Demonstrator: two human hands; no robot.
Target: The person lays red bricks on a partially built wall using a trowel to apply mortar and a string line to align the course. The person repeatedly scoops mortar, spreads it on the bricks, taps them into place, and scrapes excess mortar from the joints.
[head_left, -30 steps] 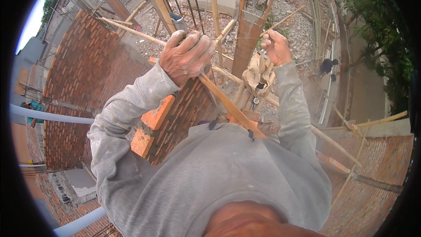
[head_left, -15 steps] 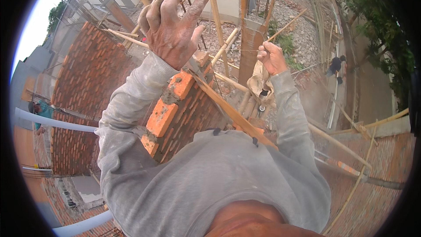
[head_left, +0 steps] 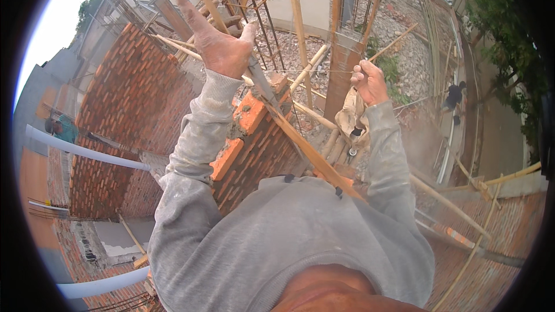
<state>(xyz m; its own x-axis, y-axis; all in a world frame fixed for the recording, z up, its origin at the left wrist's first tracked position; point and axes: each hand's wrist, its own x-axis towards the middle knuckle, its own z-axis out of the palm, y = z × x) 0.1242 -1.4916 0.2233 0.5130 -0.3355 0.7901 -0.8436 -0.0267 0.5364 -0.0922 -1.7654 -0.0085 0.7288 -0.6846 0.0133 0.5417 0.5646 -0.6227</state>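
Observation:
My right hand (head_left: pixel 370 84) is closed, its fingertips pinching a thin string (head_left: pixel 340 71). From there the string stretches left, roughly level, toward the top end of the brick wall. My left hand (head_left: pixel 222 49) is raised above that wall with nothing visible in it. Its thumb and one finger are spread wide apart, while the other fingers are hidden from sight. Below the hands, a partly built wall of orange bricks (head_left: pixel 252 112) carries smears of grey mortar. A wooden batten (head_left: pixel 315 156) slants across the wall's end toward my chest.
Beyond my right hand's wrist hangs a tan cloth-like bundle (head_left: pixel 350 117). Upright steel bars (head_left: pixel 260 17) and a wooden post (head_left: pixel 341 75) stand ahead, with rubble (head_left: pixel 393 23) behind. Bamboo poles (head_left: pixel 451 208) cross at right. A person in teal (head_left: pixel 65 129) is far left; another person (head_left: pixel 454 95) is far right.
My left hand has turned, its several bent fingers giving way to one stretched finger and a thumb. The right hand keeps its pinch on the string. The whole view has shifted slightly.

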